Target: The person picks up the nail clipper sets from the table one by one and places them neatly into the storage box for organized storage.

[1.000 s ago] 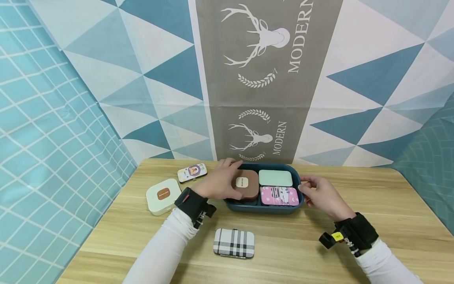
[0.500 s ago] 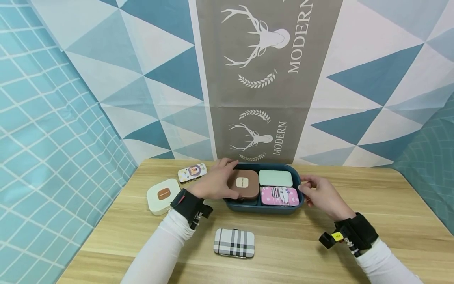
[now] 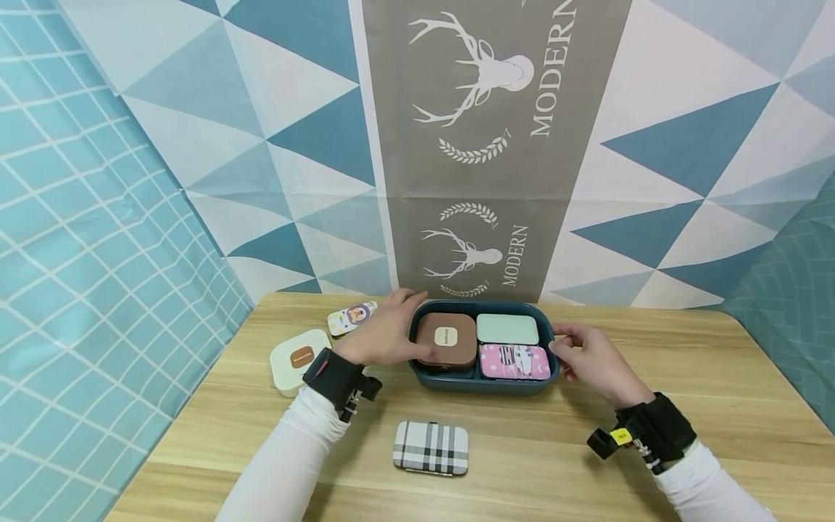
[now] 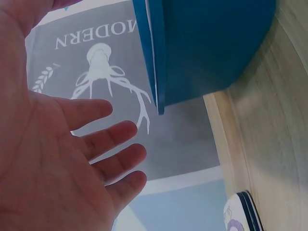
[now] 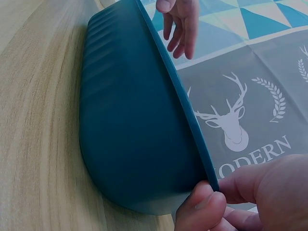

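Observation:
A dark blue oval-ended bin (image 3: 515,387) stands near the table's back edge. In its left part lies a brown square case (image 3: 446,355) with a cream label. On its right sit a mint-green case (image 3: 507,328) and, in front of that, a pink case (image 3: 515,362) with a cat print. My left hand (image 3: 388,332) hovers at the bin's left end, fingers extended and holding nothing, thumb tip overlapping the brown case's edge in the head view. The left wrist view shows its bare palm. My right hand (image 3: 592,359) pinches the rim (image 5: 204,161) at the right end between thumb and fingers.
Left of the bin lie a cream case (image 3: 287,370) with a brown label and a small white patterned case (image 3: 339,322), partly behind the left hand. A plaid case (image 3: 430,448) lies in front of the bin. A patterned cloth hangs right behind the table.
My left hand has let go of the brown case and drawn leftward off it, baring more of its top. The right hand keeps its pinch on the rim.

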The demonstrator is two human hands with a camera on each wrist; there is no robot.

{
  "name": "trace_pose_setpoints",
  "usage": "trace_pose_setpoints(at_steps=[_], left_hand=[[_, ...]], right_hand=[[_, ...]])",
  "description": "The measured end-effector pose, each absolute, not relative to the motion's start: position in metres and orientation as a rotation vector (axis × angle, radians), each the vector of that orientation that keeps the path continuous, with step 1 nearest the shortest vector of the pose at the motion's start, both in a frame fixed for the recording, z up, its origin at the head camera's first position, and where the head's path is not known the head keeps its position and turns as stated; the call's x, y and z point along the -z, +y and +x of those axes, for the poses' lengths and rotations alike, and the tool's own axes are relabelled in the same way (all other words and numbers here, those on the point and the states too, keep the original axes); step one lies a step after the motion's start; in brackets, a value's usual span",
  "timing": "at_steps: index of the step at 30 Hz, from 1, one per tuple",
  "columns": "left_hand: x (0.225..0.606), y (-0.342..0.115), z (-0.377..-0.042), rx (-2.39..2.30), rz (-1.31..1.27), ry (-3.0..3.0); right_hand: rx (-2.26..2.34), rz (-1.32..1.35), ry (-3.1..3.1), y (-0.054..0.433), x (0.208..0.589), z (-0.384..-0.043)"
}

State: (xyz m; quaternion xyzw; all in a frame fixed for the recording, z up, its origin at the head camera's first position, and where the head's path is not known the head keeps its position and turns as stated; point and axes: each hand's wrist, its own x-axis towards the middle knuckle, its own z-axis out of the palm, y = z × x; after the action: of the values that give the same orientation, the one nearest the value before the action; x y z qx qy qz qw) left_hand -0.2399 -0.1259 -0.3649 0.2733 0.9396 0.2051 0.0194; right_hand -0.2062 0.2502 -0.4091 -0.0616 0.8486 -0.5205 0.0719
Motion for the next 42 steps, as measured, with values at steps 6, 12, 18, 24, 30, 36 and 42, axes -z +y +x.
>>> trace_pose_setpoints(at_steps=[6,12,18,24,30,36,42], left_hand=[[0.366,-0.135,-0.242,-0.659,0.773,2.934],[0.366,-0.147,-0.243,-0.679,0.730,2.941],[0.364,-0.156,-0.244,-0.698,0.719,2.948],[0.368,-0.164,-0.248,-0.719,0.708,2.978],[0.374,-0.172,-0.251,-0.728,0.666,2.998],[0.378,-0.181,-0.254,-0.717,0.635,2.994],[0.382,-0.187,-0.257,-0.695,0.614,3.011]], right_hand=[[1.563,-0.180,2.550,0.250,0.409,-0.206],[1.562,-0.176,2.550,0.250,0.410,-0.206],[1.559,-0.170,2.552,0.251,0.410,-0.206],[1.555,-0.172,2.558,0.250,0.410,-0.206],[1.555,-0.169,2.558,0.250,0.411,-0.206],[1.553,-0.161,2.560,0.250,0.410,-0.205],[1.559,-0.159,2.556,0.250,0.410,-0.205]])
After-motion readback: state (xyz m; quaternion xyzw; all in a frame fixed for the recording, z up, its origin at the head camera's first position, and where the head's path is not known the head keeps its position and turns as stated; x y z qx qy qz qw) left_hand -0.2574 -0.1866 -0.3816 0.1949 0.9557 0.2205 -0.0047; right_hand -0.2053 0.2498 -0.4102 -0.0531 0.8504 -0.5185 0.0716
